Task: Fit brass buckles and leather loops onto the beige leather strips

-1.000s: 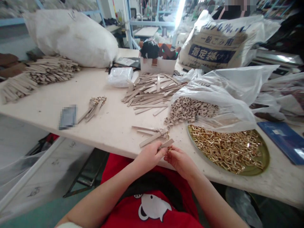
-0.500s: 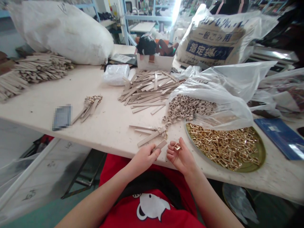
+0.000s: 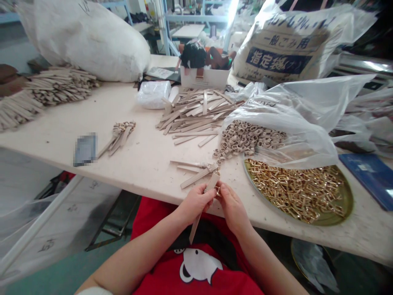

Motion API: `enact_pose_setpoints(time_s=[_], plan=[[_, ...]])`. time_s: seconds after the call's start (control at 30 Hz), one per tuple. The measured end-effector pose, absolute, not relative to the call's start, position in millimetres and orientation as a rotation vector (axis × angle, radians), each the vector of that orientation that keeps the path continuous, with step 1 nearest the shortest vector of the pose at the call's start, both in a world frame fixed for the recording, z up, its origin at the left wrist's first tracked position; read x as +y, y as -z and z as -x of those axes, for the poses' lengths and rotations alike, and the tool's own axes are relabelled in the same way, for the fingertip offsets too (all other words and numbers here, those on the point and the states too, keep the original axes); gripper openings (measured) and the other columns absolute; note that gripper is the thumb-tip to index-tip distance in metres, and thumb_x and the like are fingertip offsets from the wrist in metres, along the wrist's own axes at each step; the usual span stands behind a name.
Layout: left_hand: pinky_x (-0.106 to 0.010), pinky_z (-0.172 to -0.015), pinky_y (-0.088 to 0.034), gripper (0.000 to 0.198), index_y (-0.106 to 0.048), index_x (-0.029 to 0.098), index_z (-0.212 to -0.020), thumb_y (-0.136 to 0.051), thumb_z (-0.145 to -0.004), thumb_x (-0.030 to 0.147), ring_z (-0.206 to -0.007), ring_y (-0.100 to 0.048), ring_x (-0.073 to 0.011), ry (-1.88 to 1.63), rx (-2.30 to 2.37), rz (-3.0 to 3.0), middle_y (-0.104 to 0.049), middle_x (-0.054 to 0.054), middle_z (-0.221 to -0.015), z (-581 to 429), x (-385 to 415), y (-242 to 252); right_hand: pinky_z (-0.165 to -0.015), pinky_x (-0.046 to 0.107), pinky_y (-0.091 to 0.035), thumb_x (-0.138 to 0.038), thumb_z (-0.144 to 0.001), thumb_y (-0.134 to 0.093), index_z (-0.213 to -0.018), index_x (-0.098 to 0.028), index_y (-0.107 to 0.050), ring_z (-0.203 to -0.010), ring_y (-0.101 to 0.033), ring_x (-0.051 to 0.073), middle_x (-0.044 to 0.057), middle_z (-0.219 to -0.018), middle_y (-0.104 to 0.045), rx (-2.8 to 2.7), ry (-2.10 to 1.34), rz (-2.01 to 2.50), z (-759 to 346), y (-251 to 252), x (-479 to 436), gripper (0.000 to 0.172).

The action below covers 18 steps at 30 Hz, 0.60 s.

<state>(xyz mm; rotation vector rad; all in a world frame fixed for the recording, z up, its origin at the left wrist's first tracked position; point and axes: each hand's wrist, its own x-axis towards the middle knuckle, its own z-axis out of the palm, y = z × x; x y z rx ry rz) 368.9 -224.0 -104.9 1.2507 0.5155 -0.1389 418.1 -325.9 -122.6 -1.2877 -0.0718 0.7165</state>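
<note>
Left hand: the left hand [image 3: 198, 200] is closed, thumb pressed against bent fingers, pinching a beige strap [image 3: 195, 229] at mid-length.
Right hand: the right hand [image 3: 232, 207] has its fingers bent and drawn together, the tips pinching a small gold buckle [image 3: 218, 190]; the palm side is turned away, and the exact finger contact is partly hidden.
Strap position: at the near edge of the table [image 3: 147, 164], one end pointing far, past the fingers, the other hanging near, over the red clothing [image 3: 227, 278].
Buckle position: between the two hands, beside the strap's far part; whether the strap passes through it cannot be told.
Gap between hands: very small; fingertips nearly meet at the buckle.
Just beyond the hands: a few loose straps [image 3: 194, 178] lie on the table.
Right side: a round tray [image 3: 347, 207] carries a heap of gold buckles [image 3: 294, 192]; a blue folder [image 3: 367, 180] lies farther right.
Far of the tray: beige rings [image 3: 242, 141] spill from a clear plastic bag [image 3: 294, 110].
Far centre: a strap pile [image 3: 192, 114] lies near of a white box [image 3: 205, 80].
Left side: a small strap bundle [image 3: 119, 137] lies beside a blurred-out item [image 3: 85, 150].
</note>
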Motion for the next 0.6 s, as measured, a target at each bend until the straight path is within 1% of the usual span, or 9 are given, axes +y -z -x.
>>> enact_pose_setpoints(time_s=[0.1,0.2,0.27,0.37,0.43,0.5,0.6], plan=[[-0.016,-0.038,-0.023,0.024,-0.045,0.015,-0.074,-0.050,-0.074,0.039,-0.038,-0.029,-0.0030,0.083,0.536,-1.340,-0.036,0.009,-0.048,-366.3,-218.1,100.5,-0.078,0.031,-0.041,-0.040,-0.069,-0.065,-0.094,-0.024,-0.063,-0.080,-0.053,0.016,0.000,-0.086,-0.063,-0.163,-0.663,1.427,-424.7,117.1,-336.9,0.031],[-0.017,-0.041,-0.026,0.022,-0.046,0.015,-0.073,-0.047,-0.075,0.037,-0.040,-0.032,-0.0044,0.066,0.529,-1.523,-0.038,0.008,-0.048,-364.1,-217.2,99.5,-0.073,0.027,-0.040,-0.032,-0.064,-0.070,-0.095,-0.024,-0.062,-0.075,-0.052,0.013,-0.001,-0.084,-0.061,-0.139,-0.789,1.318,-427.8,114.0,-342.4,0.034],[-0.018,-0.044,-0.028,0.020,-0.046,0.015,-0.070,-0.046,-0.077,0.034,-0.044,-0.035,-0.0056,0.069,0.485,-1.674,-0.040,0.006,-0.050,-361.9,-217.7,99.1,-0.068,0.025,-0.040,-0.029,-0.061,-0.073,-0.092,-0.023,-0.061,-0.069,-0.050,0.011,-0.002,-0.080,-0.059,-0.092,-0.862,1.219,-428.1,115.1,-342.5,0.033],[-0.020,-0.049,-0.030,0.019,-0.050,0.015,-0.069,-0.044,-0.078,0.030,-0.052,-0.040,-0.0078,0.068,0.383,-1.871,-0.045,0.004,-0.056,-358.1,-216.9,96.3,-0.059,0.022,-0.038,-0.032,-0.065,-0.071,-0.076,-0.020,-0.059,-0.059,-0.045,0.008,-0.004,-0.067,-0.054,-0.088,-0.866,1.167,-427.9,119.4,-340.7,0.020],[-0.021,-0.052,-0.031,0.018,-0.053,0.015,-0.071,-0.043,-0.079,0.028,-0.057,-0.043,-0.0098,0.058,0.338,-1.970,-0.049,0.002,-0.060,-356.4,-214.8,93.2,-0.055,0.021,-0.036,-0.036,-0.070,-0.066,-0.068,-0.019,-0.057,-0.055,-0.043,0.008,-0.004,-0.061,-0.051,-0.119,-0.844,1.202,-427.7,121.8,-340.0,0.020],[-0.022,-0.055,-0.032,0.018,-0.053,0.015,-0.072,-0.043,-0.079,0.028,-0.060,-0.046,-0.0118,0.048,0.327,-2.055,-0.052,0.001,-0.063,-355.8,-211.8,90.4,-0.052,0.020,-0.037,-0.039,-0.072,-0.063,-0.067,-0.018,-0.058,-0.054,-0.044,0.008,-0.004,-0.060,-0.052,-0.101,-0.893,1.203,-427.5,123.3,-340.7,0.022],[-0.024,-0.057,-0.033,0.018,-0.051,0.016,-0.071,-0.044,-0.080,0.030,-0.062,-0.047,-0.0137,0.038,0.334,-2.160,-0.054,-0.001,-0.066,-355.8,-207.7,88.4,-0.054,0.020,-0.042,-0.037,-0.069,-0.067,-0.072,-0.019,-0.060,-0.060,-0.053,0.009,-0.003,-0.068,-0.058,0.059,-1.059,1.040,-428.1,126.1,-343.2,0.019]])
